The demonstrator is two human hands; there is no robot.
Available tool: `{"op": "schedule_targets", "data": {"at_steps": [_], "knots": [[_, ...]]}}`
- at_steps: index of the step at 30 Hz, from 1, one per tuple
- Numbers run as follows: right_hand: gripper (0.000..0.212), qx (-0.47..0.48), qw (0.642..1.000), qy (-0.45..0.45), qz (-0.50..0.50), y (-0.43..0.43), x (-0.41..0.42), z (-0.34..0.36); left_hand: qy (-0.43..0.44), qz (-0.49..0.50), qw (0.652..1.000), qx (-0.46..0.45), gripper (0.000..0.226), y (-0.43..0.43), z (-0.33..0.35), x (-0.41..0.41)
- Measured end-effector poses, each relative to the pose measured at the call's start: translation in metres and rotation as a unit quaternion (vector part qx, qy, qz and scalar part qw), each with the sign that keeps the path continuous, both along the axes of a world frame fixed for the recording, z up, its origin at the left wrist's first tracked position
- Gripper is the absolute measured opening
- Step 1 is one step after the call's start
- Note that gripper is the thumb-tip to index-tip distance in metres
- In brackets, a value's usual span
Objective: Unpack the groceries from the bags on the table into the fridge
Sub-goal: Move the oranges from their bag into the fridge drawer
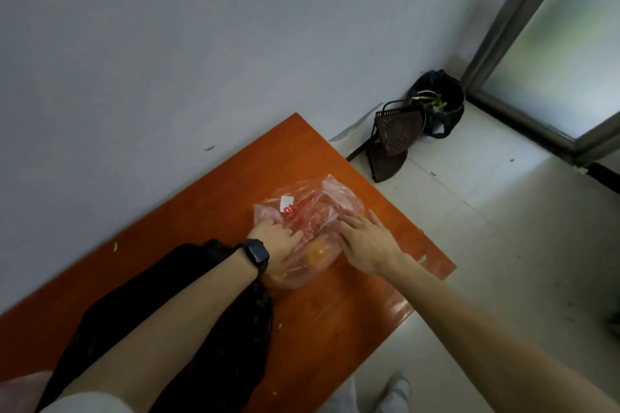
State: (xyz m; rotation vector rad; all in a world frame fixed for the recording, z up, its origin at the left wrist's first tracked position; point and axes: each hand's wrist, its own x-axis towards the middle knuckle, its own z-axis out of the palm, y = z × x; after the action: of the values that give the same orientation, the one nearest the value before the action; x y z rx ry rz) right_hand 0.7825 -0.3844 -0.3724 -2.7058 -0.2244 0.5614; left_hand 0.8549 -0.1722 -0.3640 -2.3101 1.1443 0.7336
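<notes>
Pink see-through bag [312, 208] lies slumped on the orange tabletop [208, 198] near its far corner, just past a black bag [174, 329], the left hand [278, 243] spread on its left side and the right hand [365, 241] flat on its right, fingers straight, neither plainly gripping. Tugged apart, the thin film may tear, and the round orange fruit [318, 253] inside could roll off the nearby edge. Its long axis runs from the left wrist towards that corner; which way its mouth points I cannot tell.
</notes>
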Motion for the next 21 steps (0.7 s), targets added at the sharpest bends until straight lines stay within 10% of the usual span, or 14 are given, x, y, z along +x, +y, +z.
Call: {"op": "schedule_targets", "data": {"at_steps": [21], "knots": [[0.081, -0.062, 0.994, 0.086, -0.004, 0.054, 0.002, -0.041, -0.009, 0.002, 0.998, -0.067, 0.082, 0.068, -0.048, -0.012]]}}
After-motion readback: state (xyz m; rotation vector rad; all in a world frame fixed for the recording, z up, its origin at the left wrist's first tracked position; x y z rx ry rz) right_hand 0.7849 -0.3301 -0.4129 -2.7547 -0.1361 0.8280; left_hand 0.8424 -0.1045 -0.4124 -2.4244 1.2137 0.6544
